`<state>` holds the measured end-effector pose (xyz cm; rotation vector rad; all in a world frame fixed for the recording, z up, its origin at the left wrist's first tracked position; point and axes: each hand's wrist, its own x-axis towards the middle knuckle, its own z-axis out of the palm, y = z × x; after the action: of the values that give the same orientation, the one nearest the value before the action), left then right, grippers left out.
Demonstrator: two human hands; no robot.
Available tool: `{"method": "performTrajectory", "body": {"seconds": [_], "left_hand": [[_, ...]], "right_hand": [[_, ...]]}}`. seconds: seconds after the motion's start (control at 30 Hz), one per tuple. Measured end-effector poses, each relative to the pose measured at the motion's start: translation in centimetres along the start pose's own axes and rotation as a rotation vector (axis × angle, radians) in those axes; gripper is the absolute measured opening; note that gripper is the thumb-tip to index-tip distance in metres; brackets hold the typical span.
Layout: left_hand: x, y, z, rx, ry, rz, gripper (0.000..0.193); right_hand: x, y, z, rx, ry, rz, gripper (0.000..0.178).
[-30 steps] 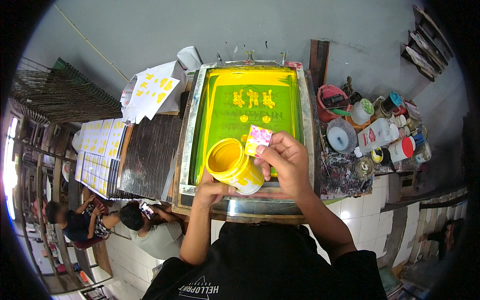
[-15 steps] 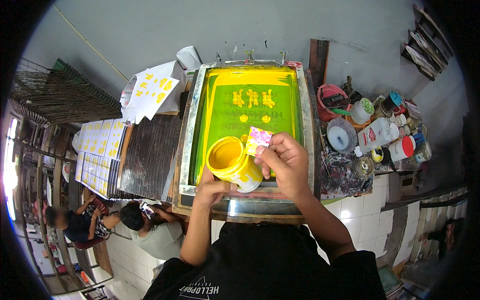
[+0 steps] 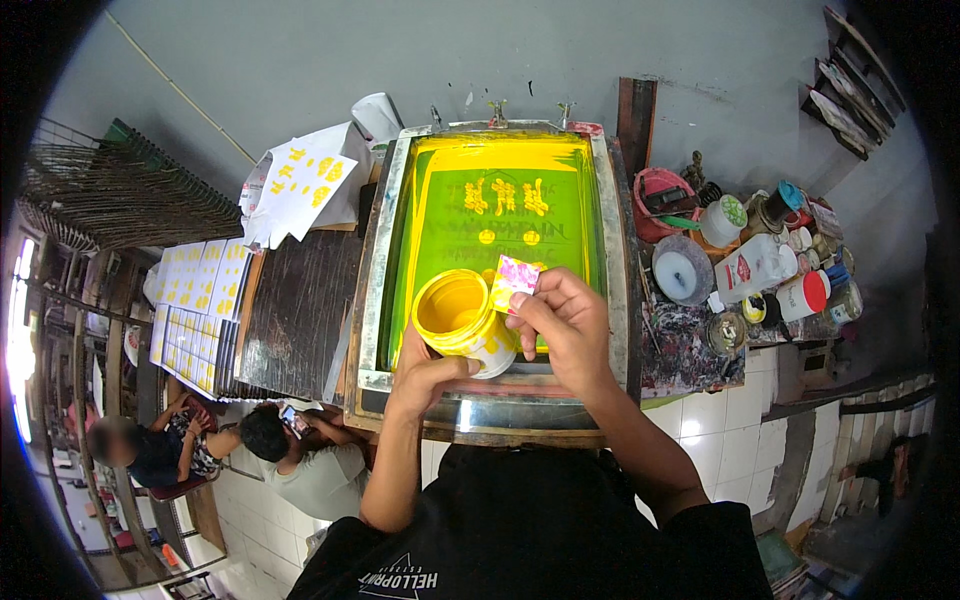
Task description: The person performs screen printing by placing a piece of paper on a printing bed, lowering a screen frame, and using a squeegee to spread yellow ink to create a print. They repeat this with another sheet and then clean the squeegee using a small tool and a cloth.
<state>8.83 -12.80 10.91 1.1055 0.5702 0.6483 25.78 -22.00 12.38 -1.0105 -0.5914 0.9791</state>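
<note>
A person's left hand [image 3: 425, 372] is wrapped around the base of an open yellow ink tub [image 3: 462, 320], tilted over the near end of a yellow-flooded printing screen [image 3: 500, 215]. The tub looks rigid, weighty with thick ink, perhaps slippery; its lower wall gives the firmest hold. The right hand [image 3: 565, 325] pinches a small pink-and-white card [image 3: 515, 281] at the rim.

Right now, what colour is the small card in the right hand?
The small card is pink and white with yellow smears, seen best in the head view, held over the yellow ink tub.
</note>
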Motion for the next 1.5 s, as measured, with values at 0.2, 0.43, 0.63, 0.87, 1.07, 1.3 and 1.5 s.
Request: {"method": "performTrajectory", "body": {"seconds": [0.2,0.43,0.63,0.87,1.07,1.3,1.5], "left_hand": [[0.2,-0.5,-0.3,0.082,0.038,0.014,0.08],[0.3,-1.4,-0.3,0.148,0.11,0.036,0.081],[0.7,-1.4,-0.5,0.192,0.112,0.07,0.084],[0.5,0.2,-0.3,0.546,0.041,0.153,0.081],[0.5,1.1,-0.2,0.776,-0.043,0.174,0.078],[0.8,1.6,-1.1,0.676,-0.032,0.216,0.078],[0.5,0.8,-2.2,0.175,-0.062,0.07,0.086]], "right_hand": [[0.1,0.8,-0.3,0.051,0.013,0.018,0.01],[-0.3,1.7,-0.3,0.201,0.006,0.073,0.008],[-0.8,1.0,0.0,0.252,0.012,0.132,0.01],[-0.1,-2.3,-1.4,-0.819,-0.063,-0.576,0.005],[1.8,-4.2,-3.3,-1.151,-0.765,-0.702,0.011],[2.4,-5.7,-4.6,-1.062,-0.803,-0.844,0.015],[1.3,-4.7,-3.9,-0.686,-0.389,-0.489,0.013]]}}
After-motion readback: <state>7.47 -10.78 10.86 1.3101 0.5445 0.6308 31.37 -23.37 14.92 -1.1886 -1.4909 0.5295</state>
